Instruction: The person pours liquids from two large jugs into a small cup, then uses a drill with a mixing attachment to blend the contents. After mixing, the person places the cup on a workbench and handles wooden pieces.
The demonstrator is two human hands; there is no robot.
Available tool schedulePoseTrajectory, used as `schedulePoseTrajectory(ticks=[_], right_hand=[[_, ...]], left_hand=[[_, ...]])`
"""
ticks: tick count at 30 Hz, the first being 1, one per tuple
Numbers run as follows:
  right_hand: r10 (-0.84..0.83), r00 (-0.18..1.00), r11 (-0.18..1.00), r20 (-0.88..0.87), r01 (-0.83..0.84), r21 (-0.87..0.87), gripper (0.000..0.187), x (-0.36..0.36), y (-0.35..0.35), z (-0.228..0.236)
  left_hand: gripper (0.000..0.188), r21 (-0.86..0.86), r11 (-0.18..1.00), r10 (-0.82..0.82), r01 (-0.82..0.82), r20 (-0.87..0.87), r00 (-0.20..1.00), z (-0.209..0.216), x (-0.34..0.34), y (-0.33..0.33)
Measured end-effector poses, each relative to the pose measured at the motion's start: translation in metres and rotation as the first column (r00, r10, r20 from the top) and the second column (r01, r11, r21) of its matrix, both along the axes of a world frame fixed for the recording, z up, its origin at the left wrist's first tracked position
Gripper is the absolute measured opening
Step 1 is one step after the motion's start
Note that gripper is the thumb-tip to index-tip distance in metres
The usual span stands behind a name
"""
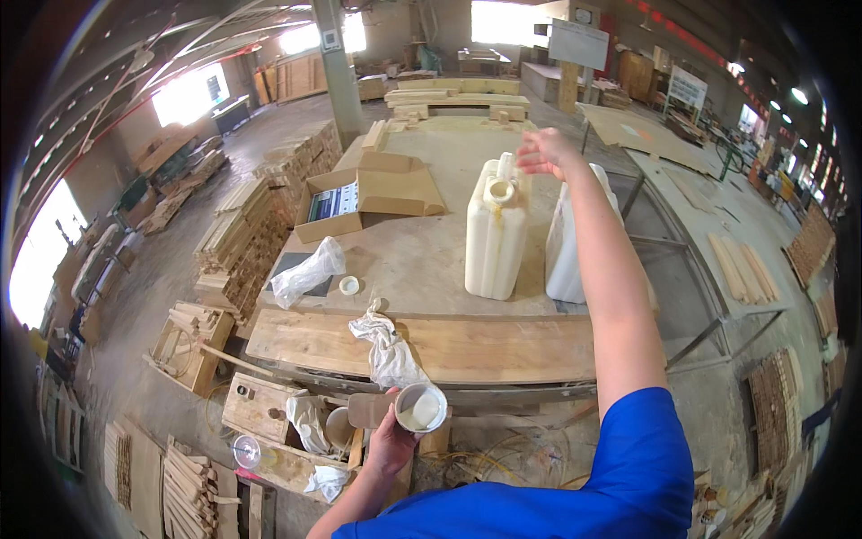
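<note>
My left hand (388, 449) is wrapped around a small cup (437, 406) and holds it in front of my body. Whitish stuff lies inside the cup, and a brownish flat piece (366, 410) sticks out beside it; I cannot tell whether the hand holds that too. My right hand (544, 153) is stretched far forward, fingers extended, beside the handle of a cream plastic jerrycan (496, 251). Whether the fingertips touch the handle is unclear. This jerrycan stands upright with its mouth uncovered and yellowish drips below. My forearm partly hides a second white jerrycan (563, 251).
On the table (422, 260) lie a white round cap (349, 286), a clear plastic bag (310, 269), and an open cardboard box (395, 193). A white rag (386, 346) drapes over the wooden plank (503, 346) at the near edge. Stacked wood strips (235, 234) stand left.
</note>
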State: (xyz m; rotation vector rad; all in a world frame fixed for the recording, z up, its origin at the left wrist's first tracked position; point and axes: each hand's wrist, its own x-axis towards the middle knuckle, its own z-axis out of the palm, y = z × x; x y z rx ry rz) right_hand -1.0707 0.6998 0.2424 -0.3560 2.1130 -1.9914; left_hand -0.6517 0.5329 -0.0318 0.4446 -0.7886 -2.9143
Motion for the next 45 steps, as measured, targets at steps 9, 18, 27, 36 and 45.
schedulePoseTrajectory(ticks=[9, 18, 27, 36, 45], right_hand=[[-0.205, 0.979, 0.675, 0.015, 0.152, -0.722, 0.019, 0.183, 0.031, -0.109], [-0.494, 0.778, 0.677, 0.389, 0.624, -0.390, 0.014, 0.466, 0.003, -0.302], [-0.573, 0.685, 0.755, 0.449, 0.655, -0.037, 0.018, 0.721, -0.026, -0.386], [-0.722, 0.535, 0.652, 0.439, 0.737, 0.176, 0.024, 0.927, -0.034, -0.415], [-0.854, 0.045, 0.207, 0.518, 0.943, 0.259, 0.025, 1.208, -0.037, -0.430]], left_hand=[[0.040, -0.012, 0.977, -0.214, 0.214, -0.079, 0.974, 0.014, 0.017, -0.015], [0.043, 0.225, 0.791, -0.590, 0.569, 0.031, 0.807, -0.005, 0.096, -0.046], [0.038, 0.292, 0.366, -0.926, 0.884, 0.213, 0.313, -0.050, 0.211, -0.016], [0.042, 0.125, -0.088, -0.886, 0.988, 0.444, -0.135, -0.090, 0.347, 0.027], [0.041, 0.209, -0.474, -0.741, 0.855, 0.430, -0.516, -0.097, 0.583, 0.131]])
